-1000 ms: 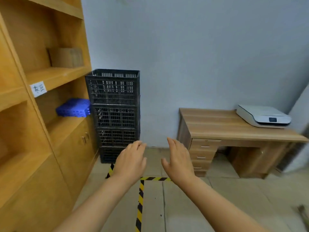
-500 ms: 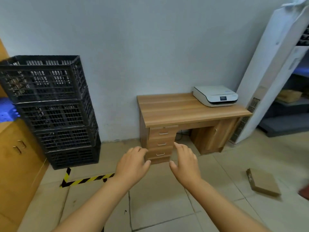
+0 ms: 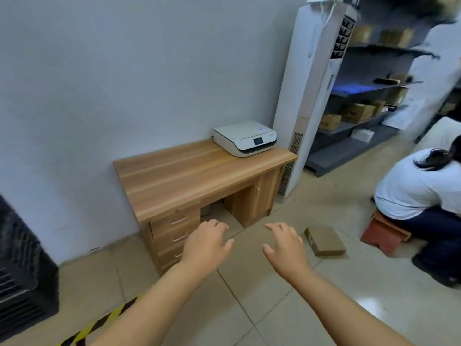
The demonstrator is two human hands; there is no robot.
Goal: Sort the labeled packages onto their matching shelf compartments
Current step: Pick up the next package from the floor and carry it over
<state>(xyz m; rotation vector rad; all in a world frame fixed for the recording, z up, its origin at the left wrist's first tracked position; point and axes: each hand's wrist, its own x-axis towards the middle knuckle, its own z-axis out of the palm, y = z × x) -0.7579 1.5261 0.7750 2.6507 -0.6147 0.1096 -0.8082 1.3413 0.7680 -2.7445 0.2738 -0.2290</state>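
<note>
Grey shelving (image 3: 369, 131): brown boxes (image 3: 359, 112) seen on its tiers | package (image 3: 324, 240): laid flat on floor | left hand (image 3: 205, 245), right hand (image 3: 287, 245): spread, nothing held.

The black crates (image 3: 22, 265) are cut off at the left edge, and the shelf boxes (image 3: 356, 113) are blurred.

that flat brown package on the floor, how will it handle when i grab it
The package looks flat and sharp-edged, probably stiff cardboard, so it should hold its shape. Lying flat on the tiles, it seems unlikely to roll or tip, and a push would probably slide it. Its thin profile suggests it is fairly light. Both hands are empty.
</note>
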